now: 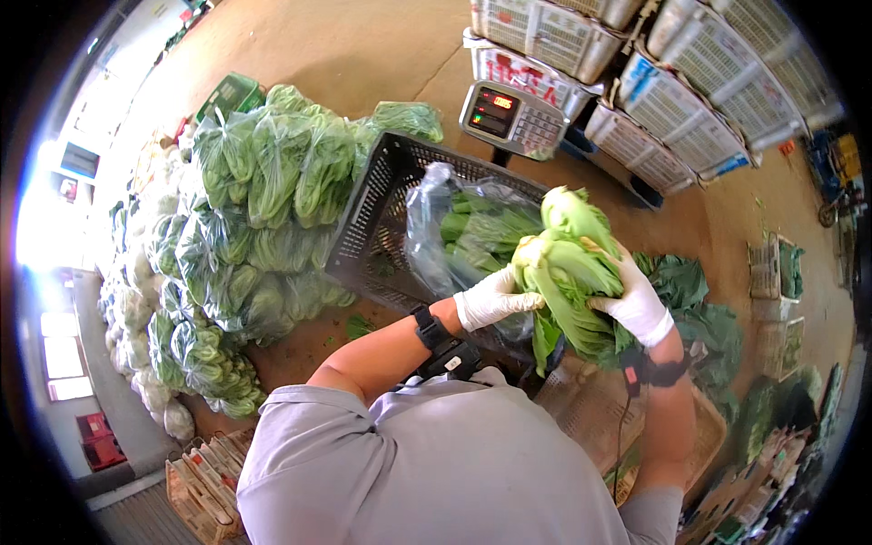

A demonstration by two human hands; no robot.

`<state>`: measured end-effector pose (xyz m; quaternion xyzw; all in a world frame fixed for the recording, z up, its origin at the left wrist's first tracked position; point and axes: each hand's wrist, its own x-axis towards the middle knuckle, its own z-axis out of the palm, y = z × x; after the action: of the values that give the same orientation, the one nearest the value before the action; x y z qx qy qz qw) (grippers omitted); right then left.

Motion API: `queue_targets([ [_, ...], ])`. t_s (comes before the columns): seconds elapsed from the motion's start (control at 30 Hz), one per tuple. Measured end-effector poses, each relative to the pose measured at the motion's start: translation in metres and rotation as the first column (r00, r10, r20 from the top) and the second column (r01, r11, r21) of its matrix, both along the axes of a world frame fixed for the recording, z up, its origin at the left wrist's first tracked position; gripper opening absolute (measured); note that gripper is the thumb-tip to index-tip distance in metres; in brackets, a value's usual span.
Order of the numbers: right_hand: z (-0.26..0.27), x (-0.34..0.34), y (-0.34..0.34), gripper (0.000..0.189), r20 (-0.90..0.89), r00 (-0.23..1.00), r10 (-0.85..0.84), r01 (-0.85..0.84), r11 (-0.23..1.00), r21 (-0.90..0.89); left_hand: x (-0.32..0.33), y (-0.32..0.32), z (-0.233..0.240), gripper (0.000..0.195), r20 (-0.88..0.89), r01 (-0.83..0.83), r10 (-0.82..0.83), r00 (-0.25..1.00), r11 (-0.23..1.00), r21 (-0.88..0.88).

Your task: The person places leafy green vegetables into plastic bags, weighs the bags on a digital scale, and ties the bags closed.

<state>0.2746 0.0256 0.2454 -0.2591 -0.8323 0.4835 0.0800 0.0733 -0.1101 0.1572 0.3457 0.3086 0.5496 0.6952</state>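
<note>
Between my two white-gloved hands is a bunch of pale-green leafy mustard-like vegetable [572, 266], its thick stalk end pointing up and left. My left hand [497, 300] grips it from the left with the thumb along the stalks. On the other side my right hand [637, 300] holds the leaves, fingers partly hidden behind them. Just beyond and left of the bunch, a clear plastic bag [429, 231] containing green leafy vegetables [484, 228] lies in a black plastic crate [368, 211]. The bunch overlaps the crate's right side.
A scale's display and keypad [514, 119] stands behind the crate. Bagged greens [272, 163] are piled at left. White crates [708, 88] are stacked at upper right. A tan crate [708, 422] sits by my right arm, near dark green sheeting [708, 334]; another crate [197, 490] is lower left.
</note>
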Motion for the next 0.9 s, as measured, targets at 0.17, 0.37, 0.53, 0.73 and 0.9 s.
queue_targets([
  [0.17, -0.051, -0.076, 0.053, 0.079, 0.161, 0.948, 0.275, -0.240, 0.949, -0.206, -0.096, -0.005, -0.020, 0.083, -0.416, -0.327, 0.226, 0.881, 0.926, -0.188],
  [0.37, -0.099, -0.138, 0.085, 0.073, 0.577, 0.634, 0.515, -0.558, 0.821, -0.120, -0.172, 0.040, -0.056, 0.081, -0.992, -0.577, 0.043, 0.119, 0.816, -0.034],
  [0.53, -0.123, -0.224, 0.067, 0.068, 0.816, 0.385, 0.431, -0.703, 0.710, -0.044, -0.223, 0.037, -0.022, 0.035, -0.245, -0.298, 0.269, 0.931, 0.951, -0.087],
  [0.73, -0.208, -0.256, 0.044, 0.061, 0.850, 0.447, 0.280, -0.641, 0.763, 0.085, -0.237, -0.020, 0.058, 0.054, -0.084, -0.189, 0.179, 0.980, 0.974, -0.126],
  [0.9, -0.299, -0.234, 0.017, 0.058, 0.761, 0.648, -0.008, -0.443, 0.809, 0.386, -0.248, -0.013, 0.072, 0.054, -0.209, -0.237, 0.188, 0.960, 0.941, -0.243],
])
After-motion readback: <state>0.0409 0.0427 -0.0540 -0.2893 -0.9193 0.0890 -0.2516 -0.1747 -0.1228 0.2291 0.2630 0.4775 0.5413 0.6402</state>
